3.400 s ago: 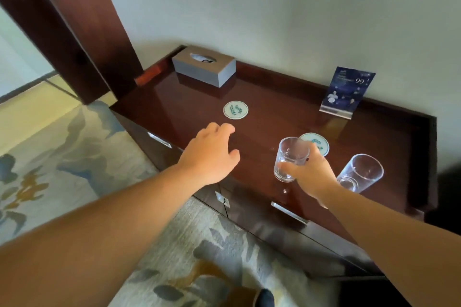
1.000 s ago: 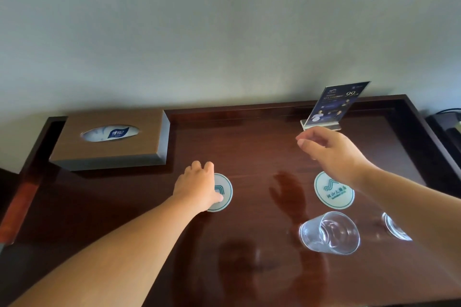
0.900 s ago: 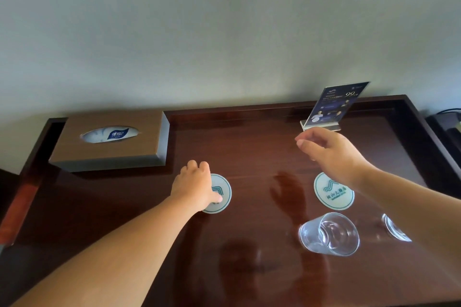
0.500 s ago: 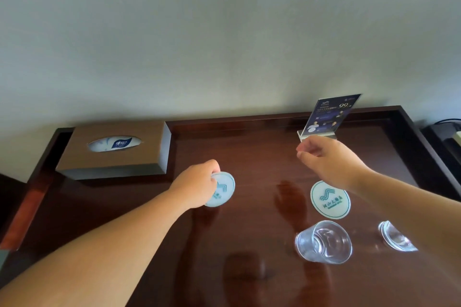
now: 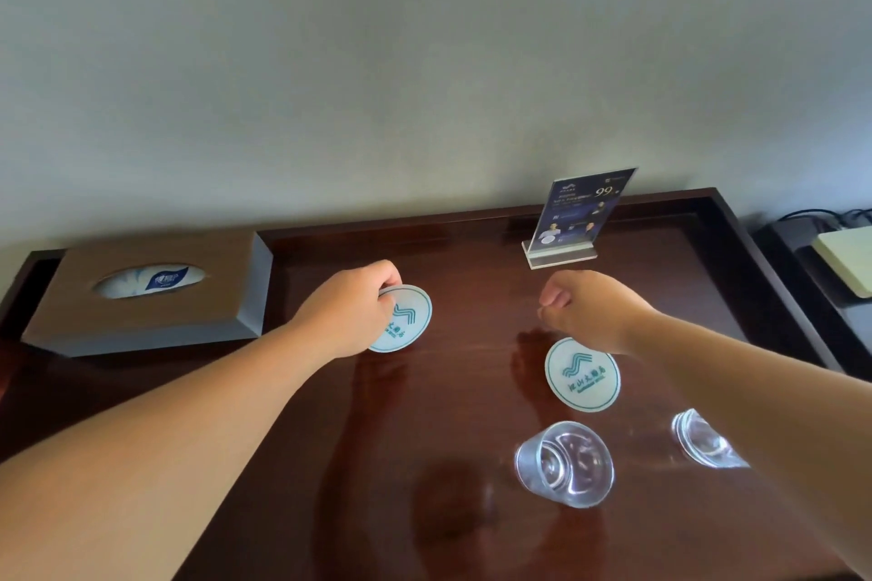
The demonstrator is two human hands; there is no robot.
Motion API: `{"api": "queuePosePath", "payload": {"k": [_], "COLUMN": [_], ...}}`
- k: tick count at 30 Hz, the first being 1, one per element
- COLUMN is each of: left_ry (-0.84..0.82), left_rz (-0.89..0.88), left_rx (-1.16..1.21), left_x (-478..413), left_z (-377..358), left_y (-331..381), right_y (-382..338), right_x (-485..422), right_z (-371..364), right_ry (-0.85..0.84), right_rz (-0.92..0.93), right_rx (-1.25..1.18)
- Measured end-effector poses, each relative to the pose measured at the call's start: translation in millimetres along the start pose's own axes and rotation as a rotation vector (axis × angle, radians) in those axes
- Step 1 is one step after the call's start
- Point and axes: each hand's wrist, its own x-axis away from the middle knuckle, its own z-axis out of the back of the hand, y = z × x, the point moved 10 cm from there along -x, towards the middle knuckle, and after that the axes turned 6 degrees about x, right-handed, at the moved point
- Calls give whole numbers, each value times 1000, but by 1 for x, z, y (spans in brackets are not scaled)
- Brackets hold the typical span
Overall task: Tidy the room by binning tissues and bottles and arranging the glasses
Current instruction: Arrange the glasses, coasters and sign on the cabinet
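Note:
My left hand grips a round white coaster with a teal logo, tilted up off the dark wooden desk. My right hand hovers with fingers curled and holds nothing, just beyond a second coaster that lies flat. A clear glass stands near the front, below that coaster. Another clear glass stands to its right, partly hidden by my right forearm.
A brown tissue box sits at the desk's back left. A blue card in an acrylic stand stands at the back, against the grey wall. The desk has a raised rim; a dark side unit with a pale device lies to the right.
My left hand has taken hold of the left coaster, lifted its edge off the desk and moved it slightly to the right. My right hand has stayed hovering above the right coaster.

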Motion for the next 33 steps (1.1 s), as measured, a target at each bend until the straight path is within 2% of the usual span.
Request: {"api": "queuePosePath", "payload": {"k": [8, 18, 25, 33], "left_ry": [-54, -135, -160, -160], "left_rz": [9, -46, -44, -49], "left_rx": [26, 5, -19, -31], "left_x": [-12, -28, -31, -28], "left_z": [-24, -54, -62, -61], "left_y": [24, 71, 79, 80], "right_y": [28, 48, 46, 47], "right_x": [2, 7, 7, 8], "right_z": [-7, -35, -45, -47], "right_ry": [-77, -258, -250, -254], "right_rz": [-60, -79, -55, -76], "right_rx": [65, 340, 465, 479]}}
